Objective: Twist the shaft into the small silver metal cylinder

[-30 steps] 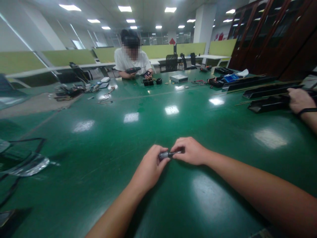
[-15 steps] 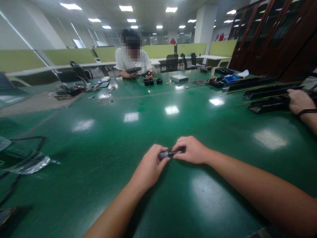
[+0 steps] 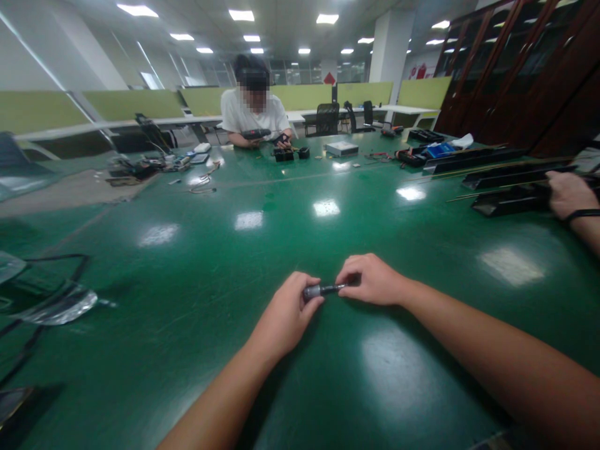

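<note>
Between my hands, just over the green table (image 3: 210, 262), lies a short black-and-grey tool (image 3: 321, 290) with a thin pale tip, shaped like a small screwdriver; its exact kind is unclear. My left hand (image 3: 293, 306) is closed round the thicker grey end, with thumb and fingers pinching it. At the other side, my right hand (image 3: 372, 278) is closed, its fingertips at the thin tip. Part of the tip is hidden by those fingers, and I cannot see whether anything else is inside that hand.
Across the table a person (image 3: 255, 115) holds a power drill (image 3: 255, 134) near small black parts (image 3: 285, 154). At right, another person's hand (image 3: 569, 194) rests by black metal channels (image 3: 510, 201). Clear plastic (image 3: 51, 306) lies left; a grey box (image 3: 342, 149) stands at the back.
My right hand has slid a little to the right along the tool, uncovering more of its black shaft. My left hand keeps its grip with hardly any shift.
</note>
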`<move>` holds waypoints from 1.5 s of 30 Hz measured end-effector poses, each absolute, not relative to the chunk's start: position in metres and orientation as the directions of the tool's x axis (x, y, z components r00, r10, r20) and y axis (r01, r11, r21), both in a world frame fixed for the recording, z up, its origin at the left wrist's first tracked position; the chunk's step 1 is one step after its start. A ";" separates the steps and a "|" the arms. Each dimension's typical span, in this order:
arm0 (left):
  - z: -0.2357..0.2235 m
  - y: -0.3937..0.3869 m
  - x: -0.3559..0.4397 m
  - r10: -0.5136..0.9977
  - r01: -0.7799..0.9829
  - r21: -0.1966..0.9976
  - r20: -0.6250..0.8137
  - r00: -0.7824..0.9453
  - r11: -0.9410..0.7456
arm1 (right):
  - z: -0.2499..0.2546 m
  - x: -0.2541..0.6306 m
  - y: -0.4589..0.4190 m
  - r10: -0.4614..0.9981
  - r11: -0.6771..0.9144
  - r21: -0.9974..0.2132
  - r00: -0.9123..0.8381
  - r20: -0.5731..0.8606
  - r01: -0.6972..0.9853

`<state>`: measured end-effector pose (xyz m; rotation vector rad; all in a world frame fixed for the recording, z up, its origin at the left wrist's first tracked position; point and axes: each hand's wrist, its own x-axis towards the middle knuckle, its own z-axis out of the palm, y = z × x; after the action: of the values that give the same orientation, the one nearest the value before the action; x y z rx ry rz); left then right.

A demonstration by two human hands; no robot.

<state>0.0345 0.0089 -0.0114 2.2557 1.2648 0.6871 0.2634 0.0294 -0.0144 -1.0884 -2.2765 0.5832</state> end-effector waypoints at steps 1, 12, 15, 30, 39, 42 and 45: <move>-0.011 0.009 0.034 0.870 0.640 0.608 0.197 0.451 -0.470 | -0.014 0.265 0.030 0.804 0.577 -0.584 -0.524 0.282 0.571; -0.012 0.009 0.033 0.866 0.638 0.607 0.192 0.461 -0.474 | -0.009 0.289 0.038 0.836 0.508 -0.611 -0.519 0.180 0.607; -0.012 0.009 0.033 0.866 0.633 0.611 0.197 0.460 -0.476 | -0.009 0.296 0.041 0.847 0.477 -0.637 -0.509 0.151 0.605; -0.013 0.010 0.034 0.866 0.628 0.614 0.206 0.456 -0.477 | -0.012 0.284 0.038 0.835 0.470 -0.687 -0.531 0.143 0.554; -0.014 0.013 0.032 0.878 0.657 0.594 0.208 0.432 -0.464 | -0.020 0.265 0.041 0.824 0.556 -0.583 -0.482 0.298 0.592; -0.013 0.012 0.033 0.878 0.657 0.594 0.206 0.432 -0.463 | -0.021 0.264 0.039 0.794 0.600 -0.551 -0.517 0.320 0.580; -0.011 0.010 0.034 0.862 0.635 0.606 0.193 0.468 -0.480 | -0.023 0.254 0.033 0.757 0.640 -0.554 -0.558 0.339 0.532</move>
<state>0.0339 0.0102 -0.0109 2.2658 1.2467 0.6724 0.2538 0.0326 -0.0227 -1.0033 -2.3014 0.5307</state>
